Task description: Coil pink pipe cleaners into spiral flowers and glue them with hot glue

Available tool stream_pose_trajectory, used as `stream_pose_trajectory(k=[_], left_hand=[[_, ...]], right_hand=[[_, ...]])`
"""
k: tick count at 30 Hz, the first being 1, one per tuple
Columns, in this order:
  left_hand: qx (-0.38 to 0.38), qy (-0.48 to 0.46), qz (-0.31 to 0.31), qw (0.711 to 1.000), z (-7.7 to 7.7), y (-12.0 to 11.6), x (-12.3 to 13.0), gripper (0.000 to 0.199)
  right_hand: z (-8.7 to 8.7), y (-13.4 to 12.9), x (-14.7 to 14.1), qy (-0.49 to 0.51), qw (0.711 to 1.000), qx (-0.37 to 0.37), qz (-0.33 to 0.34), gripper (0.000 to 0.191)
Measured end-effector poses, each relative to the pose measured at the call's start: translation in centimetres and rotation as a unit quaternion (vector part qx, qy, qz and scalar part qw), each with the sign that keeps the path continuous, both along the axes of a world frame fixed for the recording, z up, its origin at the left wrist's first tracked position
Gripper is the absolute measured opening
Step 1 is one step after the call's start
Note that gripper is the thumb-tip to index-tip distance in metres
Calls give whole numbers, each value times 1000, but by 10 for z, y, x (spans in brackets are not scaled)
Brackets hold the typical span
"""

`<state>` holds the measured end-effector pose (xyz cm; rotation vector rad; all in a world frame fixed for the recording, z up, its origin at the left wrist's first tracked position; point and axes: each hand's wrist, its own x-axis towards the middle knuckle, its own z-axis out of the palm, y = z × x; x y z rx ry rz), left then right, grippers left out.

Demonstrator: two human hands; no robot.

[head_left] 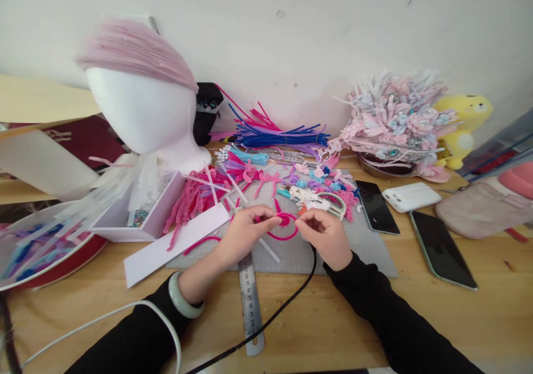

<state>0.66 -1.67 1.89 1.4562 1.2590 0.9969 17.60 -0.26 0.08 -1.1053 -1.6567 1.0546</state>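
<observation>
My left hand [246, 231] and right hand [328, 236] pinch the pink stem [286, 218]. A slack pinch — either side — might uncoil it.

Bright, diffuse light | soft shadows | wide-angle edge stretch | slight blur

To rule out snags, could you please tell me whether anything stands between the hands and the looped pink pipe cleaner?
Nothing visible does: the left hand and right hand both pinch the looped pink pipe cleaner. The black cable lies nearer the wearer, not between.
</observation>
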Motion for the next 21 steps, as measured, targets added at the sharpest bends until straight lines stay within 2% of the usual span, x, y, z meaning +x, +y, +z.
stream_pose_trajectory(k=[7, 15, 21], left_hand=[[-23, -68, 8, 997, -2, 0, 3, 18], [-48, -121, 53, 990, -15, -3, 7, 17], [-53, -146, 70, 985, -12, -6, 11, 17]], right_hand=[[0, -2, -5, 52, 997, -49, -6, 14], [-2, -4, -10, 83, 991, -99, -24, 16], [-1, -5, -13, 111, 983, -141, -26, 20]])
